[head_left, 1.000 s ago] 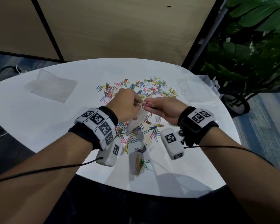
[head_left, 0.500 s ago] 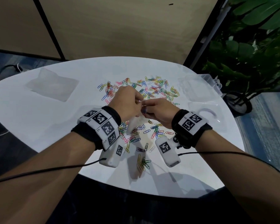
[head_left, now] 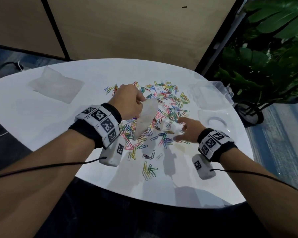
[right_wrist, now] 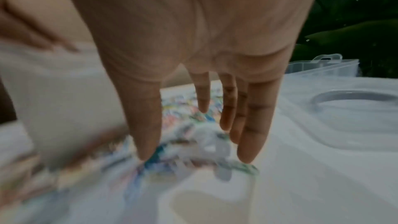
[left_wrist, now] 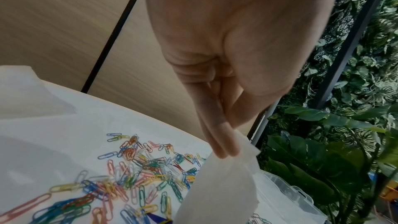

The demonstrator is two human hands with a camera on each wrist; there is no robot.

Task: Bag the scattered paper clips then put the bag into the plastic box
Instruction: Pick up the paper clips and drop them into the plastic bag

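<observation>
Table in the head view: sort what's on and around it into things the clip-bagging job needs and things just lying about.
For the job:
- paper clips, scattered
- bag, pinched by the left hand
- right hand, open over the clips
- plastic box, at the table's right edge

Lying about:
- stack of spare bags, far left
- clear lid
- plant

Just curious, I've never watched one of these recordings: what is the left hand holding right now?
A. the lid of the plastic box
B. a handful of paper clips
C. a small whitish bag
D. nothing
C: the left hand pinches the top edge of the bag, which hangs down over the paper clips.
</observation>
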